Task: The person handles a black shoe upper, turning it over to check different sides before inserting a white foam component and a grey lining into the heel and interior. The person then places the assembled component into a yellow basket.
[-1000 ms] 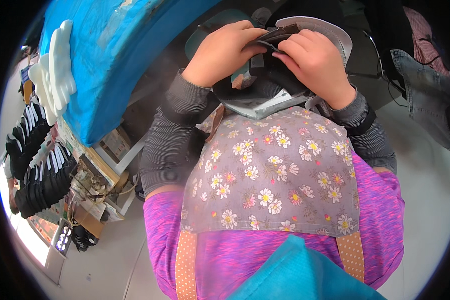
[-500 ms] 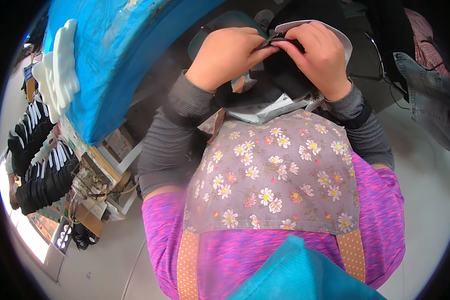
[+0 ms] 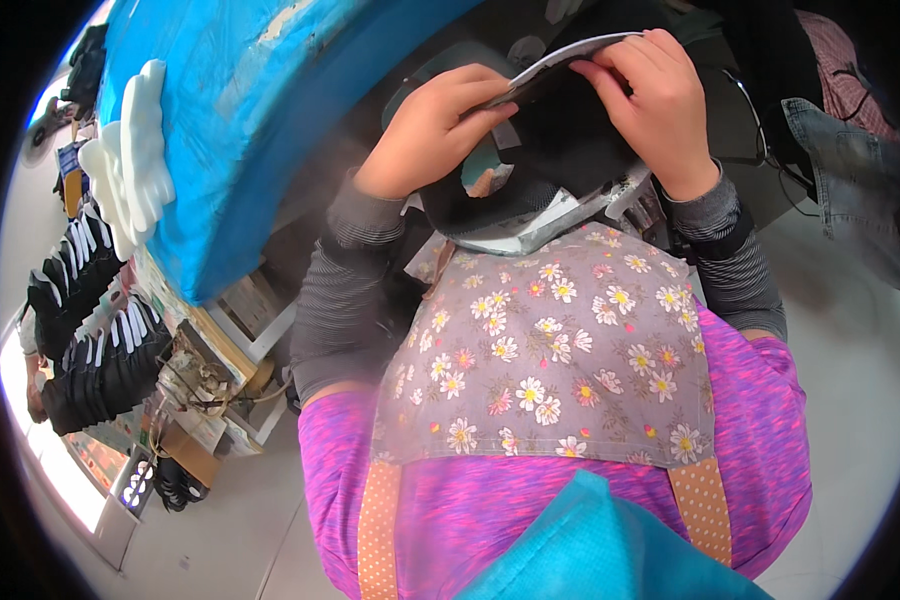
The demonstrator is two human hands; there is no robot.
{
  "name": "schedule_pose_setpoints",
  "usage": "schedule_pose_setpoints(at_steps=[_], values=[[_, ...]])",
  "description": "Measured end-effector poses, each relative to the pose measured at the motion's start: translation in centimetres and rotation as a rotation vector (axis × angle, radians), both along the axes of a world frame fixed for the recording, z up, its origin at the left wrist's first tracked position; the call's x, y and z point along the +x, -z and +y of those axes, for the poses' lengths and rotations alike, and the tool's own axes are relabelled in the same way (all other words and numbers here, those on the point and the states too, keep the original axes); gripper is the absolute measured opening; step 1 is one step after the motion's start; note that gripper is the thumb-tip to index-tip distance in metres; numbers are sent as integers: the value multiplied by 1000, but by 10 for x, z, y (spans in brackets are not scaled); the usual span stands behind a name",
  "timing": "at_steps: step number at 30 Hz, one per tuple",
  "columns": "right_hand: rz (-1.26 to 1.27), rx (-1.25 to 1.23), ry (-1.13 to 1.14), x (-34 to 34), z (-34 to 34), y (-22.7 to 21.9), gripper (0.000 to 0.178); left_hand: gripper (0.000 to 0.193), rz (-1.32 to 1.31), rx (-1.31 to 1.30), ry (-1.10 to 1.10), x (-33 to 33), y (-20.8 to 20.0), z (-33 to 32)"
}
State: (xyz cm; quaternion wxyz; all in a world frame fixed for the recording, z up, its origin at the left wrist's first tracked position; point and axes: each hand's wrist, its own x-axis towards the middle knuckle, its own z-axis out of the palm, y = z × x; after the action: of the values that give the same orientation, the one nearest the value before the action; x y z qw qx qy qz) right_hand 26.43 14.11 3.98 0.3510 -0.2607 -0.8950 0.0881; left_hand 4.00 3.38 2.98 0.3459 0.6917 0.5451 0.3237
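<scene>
Both my hands hold a black fabric piece [image 3: 562,135] in front of me, at the top of the view. It has a pale edge strip [image 3: 575,50] that runs in an arc between the hands. My left hand [image 3: 432,128] pinches the strip's left end between thumb and fingers. My right hand [image 3: 660,105] grips the right end, thumb underneath and fingers over the top. Black cloth hangs below the strip toward my lap, and its lower outline is hard to make out. A grey-white scuffed ledge [image 3: 515,240] shows between the black cloth and my flowered apron [image 3: 550,350].
A blue-covered surface [image 3: 220,120] lies at the upper left, with white foam-like shapes [image 3: 135,160] at its edge. Rows of black pieces with white strips [image 3: 110,350] stand at the far left. A person's denim garment [image 3: 855,180] is at the right.
My hands have moved apart, the left one down and left, the right one slightly right. The pale edge, bunched between the fingers before, is now spread out in an arc.
</scene>
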Motion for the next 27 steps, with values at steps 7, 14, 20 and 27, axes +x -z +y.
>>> schedule_pose_setpoints(at_steps=[7,14,20,27], values=[[64,42,-132,-23,-9,-23,15,22,308,-13,-129,12,-37,-6],[158,119,-211,-33,-2,-35,17,25,366,41,-256,19,-62,-11],[189,142,-242,-44,3,-41,19,25,402,122,-325,17,-67,-9],[823,-63,-95,-29,17,-42,40,35,108,261,-795,-18,-82,-13]])
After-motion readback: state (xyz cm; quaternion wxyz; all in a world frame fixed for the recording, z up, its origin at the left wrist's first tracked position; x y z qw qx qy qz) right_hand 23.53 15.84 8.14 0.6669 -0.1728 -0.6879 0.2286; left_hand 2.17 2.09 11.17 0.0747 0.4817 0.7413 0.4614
